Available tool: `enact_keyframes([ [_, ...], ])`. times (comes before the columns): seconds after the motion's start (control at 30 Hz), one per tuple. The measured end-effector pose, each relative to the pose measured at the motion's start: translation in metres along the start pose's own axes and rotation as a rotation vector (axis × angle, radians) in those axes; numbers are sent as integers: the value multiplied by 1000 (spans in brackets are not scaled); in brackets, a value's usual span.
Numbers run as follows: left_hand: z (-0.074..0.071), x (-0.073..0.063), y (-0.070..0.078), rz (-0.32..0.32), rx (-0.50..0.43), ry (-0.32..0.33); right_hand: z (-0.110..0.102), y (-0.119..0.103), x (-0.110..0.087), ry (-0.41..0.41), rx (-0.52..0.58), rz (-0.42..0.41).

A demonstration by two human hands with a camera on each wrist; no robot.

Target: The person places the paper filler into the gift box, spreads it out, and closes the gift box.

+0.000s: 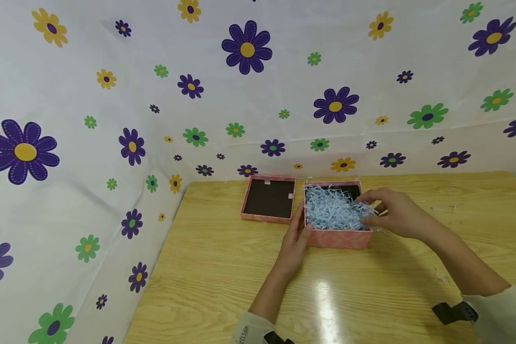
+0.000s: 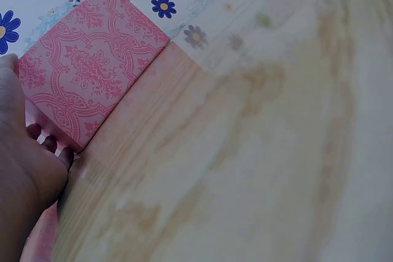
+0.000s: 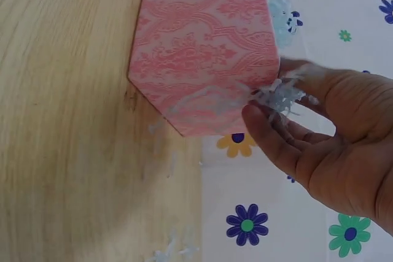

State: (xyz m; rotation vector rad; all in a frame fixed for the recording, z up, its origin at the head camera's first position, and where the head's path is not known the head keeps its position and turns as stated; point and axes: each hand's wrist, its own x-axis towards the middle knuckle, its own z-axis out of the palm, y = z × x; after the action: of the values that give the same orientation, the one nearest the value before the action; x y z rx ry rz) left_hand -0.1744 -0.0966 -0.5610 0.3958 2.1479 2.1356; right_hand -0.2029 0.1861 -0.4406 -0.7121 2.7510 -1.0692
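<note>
Head view shows blue paper shreds (image 1: 332, 210) in the pink box (image 1: 338, 240) on the worktop (image 1: 210, 272). The right hand (image 1: 399, 213) pinches some at the box's right edge; the left hand (image 1: 293, 244) grips its left side. A hard tug could spill shreds or slide the box.

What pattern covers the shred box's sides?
Darker pink floral scrollwork on lighter pink; the box shows best in the left wrist view.

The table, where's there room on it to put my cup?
Bare table: a big patch left of the lid and left hand, another in front of the pink box. It's crowded at the box, with blue paper shreds and the right hand. Loose scraps dot the right side.
</note>
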Motion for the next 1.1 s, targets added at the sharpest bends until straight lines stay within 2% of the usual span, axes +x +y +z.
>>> enact_keyframes([
  [0.13,0,0,-1,-2,-1,0,-5,-3,5,66,-54,-3],
  [0.4,-1,1,-5,7,14,-2,-15,-25,22,206,-54,-16],
  [0.6,-1,0,-5,8,-7,-5,-7,-43,37,296,-1,-48],
  [0.77,-2,1,-4,18,-8,-4,6,-51,50,333,75,-63],
  [0.83,-3,2,-4,20,-5,0,12,-50,54,326,98,-55],
  [0.93,-3,2,-3,16,6,-3,20,-45,57,264,107,-12],
  [1.1,-2,2,-3,7,31,-16,31,-36,59,107,-11,42],
])
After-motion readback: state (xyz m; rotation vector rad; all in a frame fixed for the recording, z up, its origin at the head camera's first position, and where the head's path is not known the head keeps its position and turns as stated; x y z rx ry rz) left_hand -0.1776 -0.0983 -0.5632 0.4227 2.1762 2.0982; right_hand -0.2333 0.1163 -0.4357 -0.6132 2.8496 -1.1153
